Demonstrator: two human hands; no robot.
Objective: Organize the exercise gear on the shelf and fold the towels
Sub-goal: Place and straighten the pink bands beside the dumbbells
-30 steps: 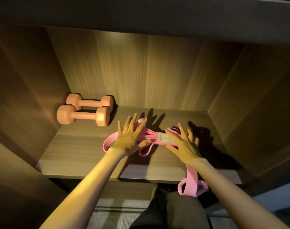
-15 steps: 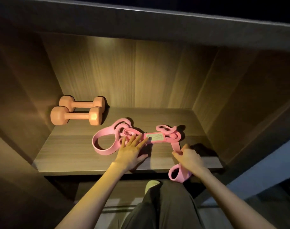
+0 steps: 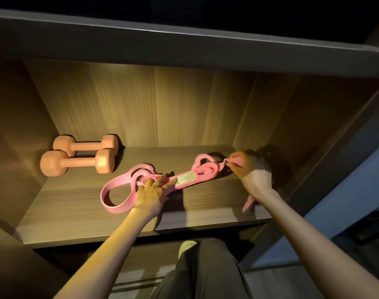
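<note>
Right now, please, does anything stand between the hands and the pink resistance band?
Nothing visible does: the left hand rests on the pink rubber resistance band, the right hand pinches its right end.

Only one thing here has writing on it — a pale label (image 3: 187, 179) on the pink band (image 3: 207, 169). The label is a small strip on the band's middle part. It lies slanted, with its ends at about 2 and 8 o'clock. It sits at 2 o'clock from the left hand (image 3: 152, 195), right by the fingertips. Rows of tiny dark print run along it, and there is a small dark mark at its 8 o'clock end. The print is too small and blurry — no word, number or brand can be read.
</note>
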